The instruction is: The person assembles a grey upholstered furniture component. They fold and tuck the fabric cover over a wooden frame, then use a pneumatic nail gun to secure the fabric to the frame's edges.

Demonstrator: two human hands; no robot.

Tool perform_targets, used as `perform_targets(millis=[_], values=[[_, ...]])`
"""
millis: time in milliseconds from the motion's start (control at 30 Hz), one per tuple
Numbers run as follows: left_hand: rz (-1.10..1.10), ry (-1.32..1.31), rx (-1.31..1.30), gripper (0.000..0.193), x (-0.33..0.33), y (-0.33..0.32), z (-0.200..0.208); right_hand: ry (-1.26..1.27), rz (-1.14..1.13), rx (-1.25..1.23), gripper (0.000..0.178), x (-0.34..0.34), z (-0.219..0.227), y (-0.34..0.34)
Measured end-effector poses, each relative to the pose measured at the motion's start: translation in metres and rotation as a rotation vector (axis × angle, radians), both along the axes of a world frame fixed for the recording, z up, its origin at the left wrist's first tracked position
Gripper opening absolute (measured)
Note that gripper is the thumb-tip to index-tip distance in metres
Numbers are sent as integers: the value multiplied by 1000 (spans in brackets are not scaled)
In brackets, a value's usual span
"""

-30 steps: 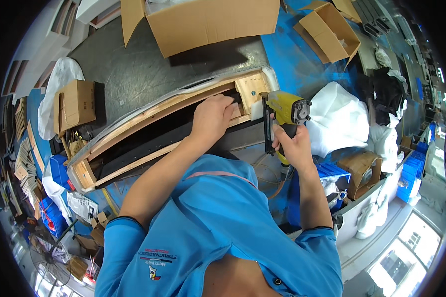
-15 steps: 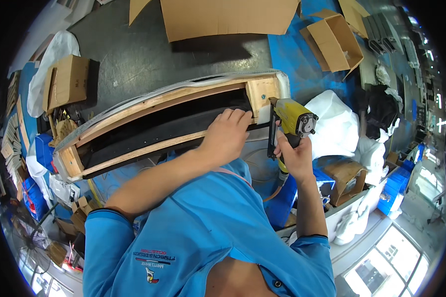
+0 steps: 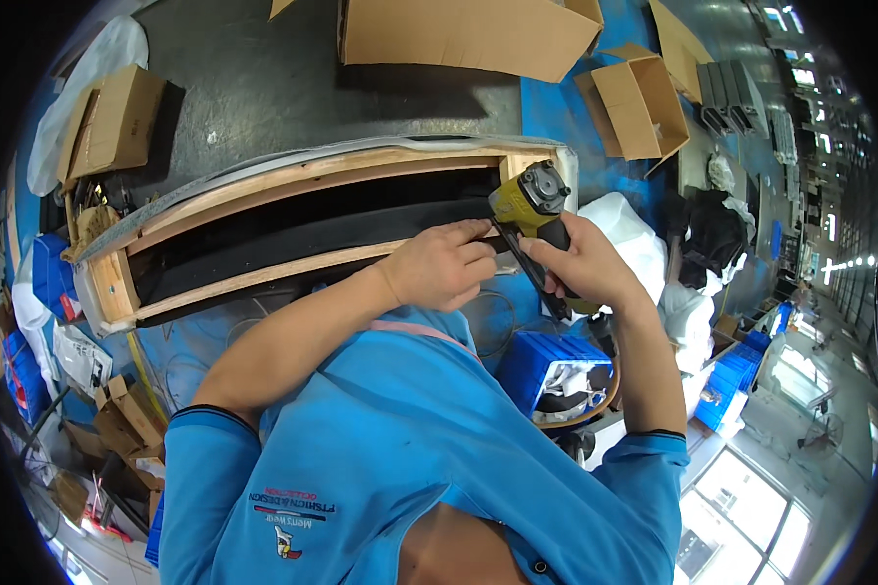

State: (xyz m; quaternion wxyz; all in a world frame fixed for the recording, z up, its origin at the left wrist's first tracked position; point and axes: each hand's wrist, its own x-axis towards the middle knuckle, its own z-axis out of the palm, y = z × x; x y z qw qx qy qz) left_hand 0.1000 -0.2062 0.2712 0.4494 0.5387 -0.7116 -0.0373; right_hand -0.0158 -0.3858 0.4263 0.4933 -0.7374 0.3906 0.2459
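Note:
A long wooden frame with grey padded covering round its outside lies across the middle, black fabric stretched inside it. At its right end, my right hand grips a yellow and black pneumatic staple gun by the handle. The gun leans over the frame's right corner, its nose close to the near rail; whether it touches is hidden. Just left of the gun, my left hand is closed at the near rail, fingertips pinching the black fabric's edge beside the gun's magazine.
Beyond the frame is a dark worktop with an open cardboard box and a smaller carton. Another open carton stands far right, near white bags. A blue bin sits below the gun, with a hose beside it.
The staple gun has swung left and upward over the frame's corner, and its body has tilted. My left hand's fingers, earlier laid over the near rail, are now curled. The whole view has shifted slightly.

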Motion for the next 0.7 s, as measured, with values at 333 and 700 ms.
perform_targets(millis=[333,700], values=[[394,-258,321,35,29,68,12,138,134,-287,41,-5,-1,21],[319,-91,373,36,31,73,7,-5,-211,23,24,6,-7,62]])
